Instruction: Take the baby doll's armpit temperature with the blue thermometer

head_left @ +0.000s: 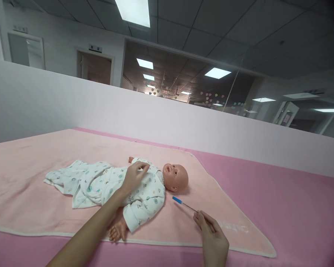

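Note:
A baby doll (176, 177) in a white patterned sleepsuit (100, 183) lies on its back on a light pink blanket (30, 193), head to the right. My left hand (136, 175) rests on the doll's chest, its fingers curled and pinching the suit's fabric near the collar. My right hand (213, 239) is below the doll's head, closed on the near end of a thin stick with a blue tip (183, 203). The blue tip points toward the doll's neck and stops a short way from it.
The blanket lies on a darker pink surface (289, 215). A white partition wall (156, 118) runs along the far side. Beyond it are doors, glass walls and ceiling lights.

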Available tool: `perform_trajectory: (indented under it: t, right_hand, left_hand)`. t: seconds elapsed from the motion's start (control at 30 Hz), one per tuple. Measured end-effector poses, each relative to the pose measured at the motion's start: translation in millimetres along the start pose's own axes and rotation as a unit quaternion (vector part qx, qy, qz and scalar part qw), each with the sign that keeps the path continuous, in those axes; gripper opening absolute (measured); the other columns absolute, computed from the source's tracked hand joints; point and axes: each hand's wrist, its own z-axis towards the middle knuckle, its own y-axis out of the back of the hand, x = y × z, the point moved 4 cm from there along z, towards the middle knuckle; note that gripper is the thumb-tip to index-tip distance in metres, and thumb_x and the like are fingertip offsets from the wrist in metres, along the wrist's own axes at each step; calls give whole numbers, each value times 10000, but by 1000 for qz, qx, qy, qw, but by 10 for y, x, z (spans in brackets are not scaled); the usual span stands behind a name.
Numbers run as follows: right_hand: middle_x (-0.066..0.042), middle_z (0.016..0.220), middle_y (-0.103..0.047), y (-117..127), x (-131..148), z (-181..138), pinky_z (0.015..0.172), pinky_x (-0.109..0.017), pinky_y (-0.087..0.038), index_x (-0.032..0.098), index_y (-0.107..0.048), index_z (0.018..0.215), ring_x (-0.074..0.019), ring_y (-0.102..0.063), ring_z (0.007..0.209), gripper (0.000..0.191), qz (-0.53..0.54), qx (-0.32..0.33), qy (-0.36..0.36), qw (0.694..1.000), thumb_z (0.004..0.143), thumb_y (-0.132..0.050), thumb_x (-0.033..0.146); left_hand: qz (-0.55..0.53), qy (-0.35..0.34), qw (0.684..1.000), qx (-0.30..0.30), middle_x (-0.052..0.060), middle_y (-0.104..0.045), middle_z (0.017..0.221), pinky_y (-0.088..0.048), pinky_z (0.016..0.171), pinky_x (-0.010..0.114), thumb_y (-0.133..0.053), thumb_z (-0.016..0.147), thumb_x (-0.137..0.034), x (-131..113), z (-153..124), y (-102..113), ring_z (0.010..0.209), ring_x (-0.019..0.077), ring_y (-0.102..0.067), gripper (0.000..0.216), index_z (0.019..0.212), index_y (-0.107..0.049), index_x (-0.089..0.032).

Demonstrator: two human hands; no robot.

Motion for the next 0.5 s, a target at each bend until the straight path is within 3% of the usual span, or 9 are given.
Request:
perform_trajectory:
  t: [0.13,0.23,0.4,0.5]
  right_hand:
    - [-75,804,-679,58,-134,11,599,-241,-509,169,-634,788,-227,-638,785,343,-174,7,33,984,564,-648,428]
    - [-39,711,-673,-9,-95,-3,535,-230,-462,214,-634,699,-197,-635,667,211,-324,27,104,940,609,-573,395]
    - [-38,610,-630,-152,-27,-40,499,-254,-374,231,-618,630,-191,-578,597,173,-501,38,208,839,677,-479,323]
    - [-48,604,-616,-181,-55,-36,520,-255,-374,223,-621,638,-192,-565,615,177,-511,49,227,828,681,-470,303]
  left_hand:
    - [198,-108,968,110,58,-618,852,-304,856,309,-610,691,-268,71,-87,-161,853,224,-499,197,878,-671,-254]
    - [282,-117,942,136,62,-607,951,-294,845,324,-555,735,-287,152,-82,-194,908,234,-491,267,989,-631,-258]
    - [321,-98,928,163,31,-623,925,-298,820,314,-525,752,-297,166,-57,-208,916,226,-497,181,875,-656,-269]
    - [294,-80,939,158,26,-633,889,-295,820,309,-541,736,-305,149,-55,-205,893,223,-504,139,793,-660,-261]
